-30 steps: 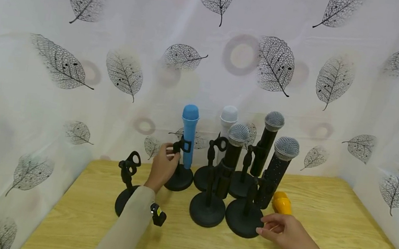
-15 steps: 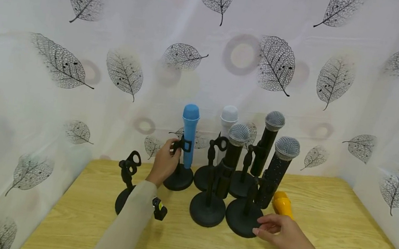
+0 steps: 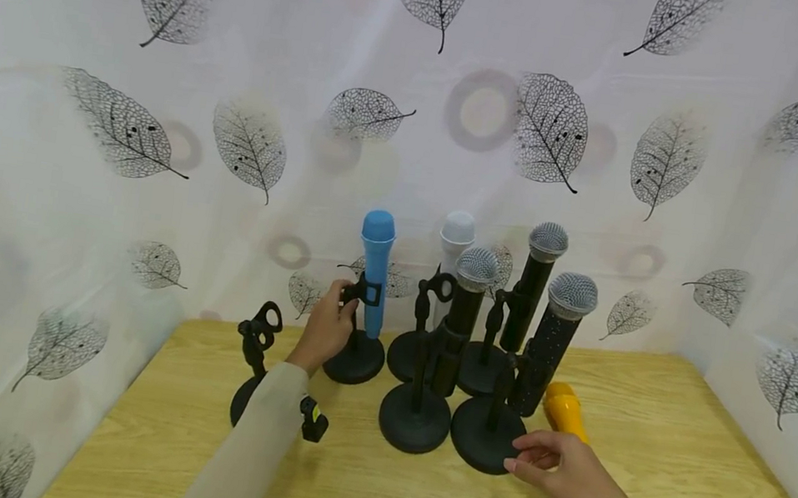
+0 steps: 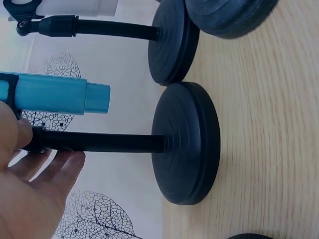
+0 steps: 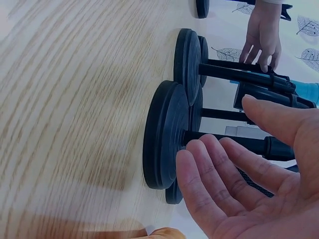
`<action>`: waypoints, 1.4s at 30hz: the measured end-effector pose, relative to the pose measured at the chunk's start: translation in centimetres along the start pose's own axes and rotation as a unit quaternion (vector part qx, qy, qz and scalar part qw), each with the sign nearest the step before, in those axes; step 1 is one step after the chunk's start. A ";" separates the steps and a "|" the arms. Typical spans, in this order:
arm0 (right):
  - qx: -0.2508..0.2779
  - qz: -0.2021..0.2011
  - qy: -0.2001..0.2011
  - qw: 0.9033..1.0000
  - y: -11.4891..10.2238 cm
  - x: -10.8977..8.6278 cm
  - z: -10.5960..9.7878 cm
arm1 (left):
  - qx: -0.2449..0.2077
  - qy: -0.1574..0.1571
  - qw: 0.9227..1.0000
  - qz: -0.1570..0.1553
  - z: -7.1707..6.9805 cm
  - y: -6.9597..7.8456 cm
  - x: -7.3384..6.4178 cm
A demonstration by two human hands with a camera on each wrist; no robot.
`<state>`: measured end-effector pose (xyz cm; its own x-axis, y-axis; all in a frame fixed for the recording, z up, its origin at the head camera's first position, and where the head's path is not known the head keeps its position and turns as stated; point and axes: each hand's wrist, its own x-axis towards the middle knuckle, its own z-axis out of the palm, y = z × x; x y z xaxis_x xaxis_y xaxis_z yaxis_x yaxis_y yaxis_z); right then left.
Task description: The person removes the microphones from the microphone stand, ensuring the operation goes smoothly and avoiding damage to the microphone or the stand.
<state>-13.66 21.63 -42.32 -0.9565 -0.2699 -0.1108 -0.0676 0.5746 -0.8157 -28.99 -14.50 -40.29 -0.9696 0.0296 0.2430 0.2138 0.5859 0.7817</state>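
Note:
My left hand (image 3: 324, 327) grips the upper part of a black microphone stand (image 4: 109, 142), thumb and fingers around its pole just below the clip. A blue microphone (image 3: 377, 259) stands upright in that clip, its lower end (image 4: 97, 98) hanging above the round base. Over on the right, my right hand (image 3: 562, 472) has loosely bent fingers and holds nothing. Its fingertips are right at the edge of the front right stand's base (image 3: 483, 441), with the palm turned toward the pole in the right wrist view. That stand carries a speckled black microphone (image 3: 550, 345).
A white microphone (image 3: 457, 236) and two black microphones (image 3: 466, 313) (image 3: 532, 292) stand in neighbouring stands. Far left is a stand with a bare clip (image 3: 259, 332). An orange microphone (image 3: 567, 412) lies under my right wrist. Leaf-printed sheeting (image 3: 422, 75) encloses the wooden table (image 3: 366, 497).
My left hand and the stand with the blue microphone have shifted slightly left and toward me. My right hand has edged a little left over the front right base.

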 end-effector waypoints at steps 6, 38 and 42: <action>0.001 -0.008 -0.001 1.000 0.0 -0.1 0.0 | 0.000 -0.004 1.000 0.007 -0.3 -0.2 -0.5; 0.001 -0.020 -0.004 1.000 -0.2 -0.4 0.1 | 0.011 -0.021 0.998 0.056 -1.4 -0.1 -4.7; 0.002 -0.019 -0.005 1.000 -0.2 -0.4 0.1 | 0.010 -0.025 0.998 0.055 -1.6 -0.2 -5.4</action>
<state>-13.23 21.49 -42.16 -0.9506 -0.2984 -0.0858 -0.1020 0.5611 -0.8215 -23.65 -16.07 -40.85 -0.9453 0.1338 0.2975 0.3169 0.5935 0.7398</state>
